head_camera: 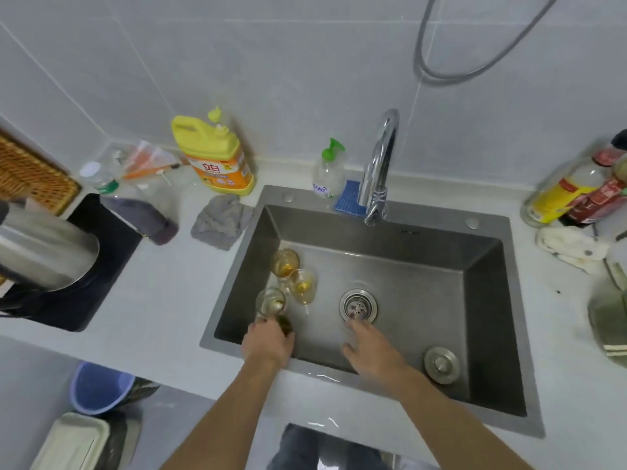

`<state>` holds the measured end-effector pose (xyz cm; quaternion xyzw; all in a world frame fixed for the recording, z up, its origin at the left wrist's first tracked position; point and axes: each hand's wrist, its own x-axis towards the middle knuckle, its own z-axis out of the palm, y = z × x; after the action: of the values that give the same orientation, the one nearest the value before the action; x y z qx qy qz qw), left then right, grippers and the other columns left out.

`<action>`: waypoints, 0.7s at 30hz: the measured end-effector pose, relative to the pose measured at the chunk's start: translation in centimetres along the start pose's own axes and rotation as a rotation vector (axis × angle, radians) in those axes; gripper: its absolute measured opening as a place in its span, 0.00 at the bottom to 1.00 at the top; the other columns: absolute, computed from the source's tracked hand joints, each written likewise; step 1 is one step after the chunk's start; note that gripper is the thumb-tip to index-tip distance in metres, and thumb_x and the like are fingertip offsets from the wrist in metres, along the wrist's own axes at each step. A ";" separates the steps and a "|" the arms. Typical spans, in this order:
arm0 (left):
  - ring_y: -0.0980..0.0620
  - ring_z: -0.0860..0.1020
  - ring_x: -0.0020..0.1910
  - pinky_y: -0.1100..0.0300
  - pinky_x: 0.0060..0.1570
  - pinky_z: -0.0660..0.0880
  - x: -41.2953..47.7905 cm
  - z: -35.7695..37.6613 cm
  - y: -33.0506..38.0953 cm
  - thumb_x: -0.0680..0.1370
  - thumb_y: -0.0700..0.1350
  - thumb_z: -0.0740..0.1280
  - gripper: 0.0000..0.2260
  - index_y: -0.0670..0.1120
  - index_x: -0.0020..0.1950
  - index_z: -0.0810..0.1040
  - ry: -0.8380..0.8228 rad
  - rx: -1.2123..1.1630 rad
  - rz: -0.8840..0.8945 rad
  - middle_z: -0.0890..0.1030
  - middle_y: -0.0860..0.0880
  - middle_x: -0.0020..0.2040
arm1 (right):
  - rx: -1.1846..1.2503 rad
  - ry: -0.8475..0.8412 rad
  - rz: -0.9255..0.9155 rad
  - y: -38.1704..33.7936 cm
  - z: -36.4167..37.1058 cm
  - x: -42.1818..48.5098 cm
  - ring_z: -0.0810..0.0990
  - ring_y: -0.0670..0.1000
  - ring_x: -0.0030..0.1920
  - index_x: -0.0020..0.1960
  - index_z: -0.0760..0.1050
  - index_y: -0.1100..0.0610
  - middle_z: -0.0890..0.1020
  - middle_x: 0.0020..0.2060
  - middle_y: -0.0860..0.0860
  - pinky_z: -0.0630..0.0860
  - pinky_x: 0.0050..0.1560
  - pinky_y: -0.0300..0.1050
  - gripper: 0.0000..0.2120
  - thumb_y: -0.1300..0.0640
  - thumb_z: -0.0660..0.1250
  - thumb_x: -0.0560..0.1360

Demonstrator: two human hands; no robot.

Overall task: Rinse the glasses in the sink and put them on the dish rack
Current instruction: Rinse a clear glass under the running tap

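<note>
Three glasses [286,283] are standing bunched together at about 9 o'clock in the sink [390,262], touching or nearly so. Two have a yellowish bit of liquid in the bottom, and the one nearest the person looks clear.

The left hand [268,342] is down at 7 o'clock in the basin, just below that clear one. Its fingers are curled over a dark glass [286,325], so it's clenched round that, though most of it is hidden.

The right hand [371,347] is at 6 o'clock with its fingers stretched toward the drain [358,305] in the middle. There's a blurry see-through shape under the fingertips, and honestly I can't tell if it's gripping anything.

A loose plug [441,364] lies at 4 o'clock in the basin. The tap [380,164] is at 12 o'clock. On the counter at 11 o'clock there's a yellow soap jug [217,157] with a grey rag [220,222] just in front of it.
</note>
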<state>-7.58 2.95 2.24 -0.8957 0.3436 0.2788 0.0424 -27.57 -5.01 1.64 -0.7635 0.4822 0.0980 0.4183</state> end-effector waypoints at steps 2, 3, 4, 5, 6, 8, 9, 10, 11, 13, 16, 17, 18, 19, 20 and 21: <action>0.52 0.78 0.49 0.60 0.48 0.77 1.8 0.8 0.1 0.80 0.62 0.69 0.22 0.46 0.62 0.77 -0.080 0.023 -0.070 0.79 0.50 0.52 | 0.008 -0.059 0.050 -0.1 0.6 1.6 0.71 0.54 0.73 0.75 0.67 0.53 0.71 0.73 0.53 0.66 0.73 0.47 0.22 0.50 0.62 0.82; 0.52 0.80 0.48 0.59 0.48 0.78 2.6 1.2 0.0 0.78 0.64 0.69 0.24 0.45 0.62 0.77 -0.112 0.038 -0.100 0.81 0.50 0.52 | 0.010 -0.075 0.072 -0.2 0.9 2.2 0.71 0.55 0.73 0.75 0.67 0.53 0.72 0.73 0.53 0.66 0.73 0.47 0.22 0.50 0.62 0.83; 0.50 0.81 0.49 0.58 0.49 0.79 3.3 1.6 -0.2 0.77 0.65 0.70 0.26 0.45 0.63 0.77 -0.142 0.054 -0.127 0.82 0.49 0.53 | 0.012 -0.086 0.094 -0.2 1.2 2.8 0.72 0.55 0.72 0.75 0.67 0.53 0.72 0.73 0.54 0.67 0.72 0.47 0.22 0.50 0.61 0.83; 0.49 0.82 0.51 0.57 0.49 0.79 3.9 2.0 -0.3 0.76 0.66 0.70 0.28 0.45 0.64 0.76 -0.164 0.068 -0.139 0.82 0.48 0.54 | 0.019 -0.094 0.117 -0.3 1.5 3.4 0.72 0.56 0.72 0.75 0.67 0.53 0.72 0.72 0.54 0.68 0.71 0.47 0.21 0.50 0.61 0.83; 0.48 0.82 0.53 0.57 0.49 0.79 4.5 2.4 -0.4 0.76 0.67 0.70 0.30 0.45 0.65 0.74 -0.179 0.072 -0.152 0.82 0.47 0.55 | 0.018 -0.102 0.138 -0.4 1.9 3.8 0.72 0.57 0.71 0.75 0.67 0.53 0.72 0.72 0.55 0.68 0.70 0.48 0.21 0.51 0.60 0.84; 0.47 0.82 0.55 0.55 0.52 0.79 5.5 3.1 -0.6 0.75 0.67 0.71 0.33 0.44 0.68 0.72 -0.196 0.083 -0.155 0.82 0.46 0.57 | 0.019 -0.116 0.175 -0.8 2.5 4.3 0.73 0.57 0.71 0.74 0.68 0.54 0.73 0.71 0.55 0.68 0.69 0.47 0.20 0.51 0.60 0.84; 0.46 0.82 0.56 0.54 0.54 0.80 6.0 3.5 -0.7 0.75 0.66 0.72 0.34 0.43 0.69 0.70 -0.203 0.081 -0.151 0.82 0.46 0.58 | 0.031 -0.114 0.188 -1.1 2.8 4.5 0.73 0.57 0.71 0.73 0.69 0.55 0.74 0.71 0.56 0.68 0.69 0.47 0.19 0.51 0.60 0.84; 0.46 0.82 0.57 0.53 0.55 0.80 6.4 3.6 -0.7 0.74 0.65 0.73 0.35 0.43 0.70 0.69 -0.208 0.072 -0.155 0.81 0.45 0.59 | 0.044 -0.111 0.201 -1.3 3.1 4.8 0.72 0.57 0.71 0.73 0.70 0.56 0.74 0.71 0.56 0.68 0.70 0.46 0.19 0.51 0.61 0.84; 0.45 0.81 0.58 0.53 0.56 0.80 6.7 3.8 -0.7 0.75 0.64 0.73 0.35 0.43 0.71 0.68 -0.209 0.070 -0.152 0.81 0.45 0.60 | 0.064 -0.104 0.216 -1.5 3.2 4.9 0.73 0.56 0.71 0.73 0.71 0.56 0.75 0.70 0.56 0.68 0.71 0.46 0.19 0.51 0.61 0.83; 0.45 0.81 0.59 0.53 0.57 0.80 7.3 3.9 -0.6 0.75 0.63 0.74 0.35 0.43 0.71 0.67 -0.214 0.071 -0.140 0.80 0.44 0.62 | 0.088 -0.090 0.243 -1.9 3.3 5.1 0.73 0.57 0.70 0.71 0.73 0.58 0.77 0.69 0.57 0.68 0.71 0.46 0.19 0.52 0.61 0.83; 0.45 0.80 0.59 0.52 0.58 0.80 7.9 3.6 -0.1 0.74 0.59 0.76 0.33 0.45 0.71 0.67 -0.214 0.091 -0.071 0.79 0.44 0.62 | 0.108 -0.087 0.278 -2.5 3.2 5.2 0.74 0.57 0.70 0.71 0.73 0.58 0.77 0.68 0.58 0.69 0.69 0.45 0.18 0.53 0.61 0.83; 0.45 0.80 0.59 0.51 0.58 0.80 8.0 3.6 0.2 0.74 0.58 0.76 0.34 0.45 0.72 0.66 -0.211 0.112 -0.037 0.79 0.44 0.62 | 0.114 -0.085 0.284 -2.6 3.0 5.1 0.74 0.57 0.70 0.71 0.73 0.58 0.77 0.69 0.57 0.69 0.68 0.45 0.18 0.53 0.61 0.84; 0.45 0.80 0.60 0.50 0.59 0.80 7.9 3.5 0.5 0.75 0.57 0.76 0.35 0.46 0.74 0.64 -0.208 0.135 -0.001 0.79 0.44 0.63 | 0.124 -0.076 0.290 -2.8 2.6 5.1 0.74 0.57 0.70 0.71 0.73 0.58 0.77 0.69 0.57 0.69 0.68 0.45 0.18 0.54 0.61 0.84; 0.44 0.80 0.61 0.50 0.59 0.79 7.8 3.4 1.0 0.75 0.56 0.76 0.35 0.46 0.75 0.63 -0.200 0.149 0.038 0.79 0.44 0.64 | 0.133 -0.069 0.300 -2.9 2.2 5.1 0.75 0.57 0.69 0.70 0.74 0.58 0.78 0.68 0.57 0.70 0.67 0.45 0.17 0.54 0.60 0.83; 0.44 0.79 0.62 0.50 0.60 0.79 7.6 3.2 1.5 0.75 0.55 0.76 0.35 0.47 0.75 0.63 -0.196 0.154 0.074 0.78 0.43 0.65 | 0.152 -0.056 0.306 -3.0 1.7 5.1 0.75 0.57 0.68 0.69 0.74 0.58 0.78 0.68 0.57 0.70 0.66 0.44 0.17 0.55 0.61 0.83; 0.43 0.79 0.64 0.50 0.61 0.78 7.4 3.1 2.0 0.75 0.54 0.76 0.34 0.47 0.75 0.64 -0.191 0.148 0.109 0.77 0.43 0.66 | 0.167 -0.032 0.312 -3.1 0.9 5.1 0.76 0.57 0.67 0.69 0.75 0.58 0.79 0.67 0.57 0.70 0.64 0.44 0.16 0.56 0.61 0.83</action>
<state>-5.84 -2.12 -4.04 -0.8395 0.4058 0.3387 0.1257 -22.14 -7.09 -0.09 -0.6403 0.5946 0.1332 0.4676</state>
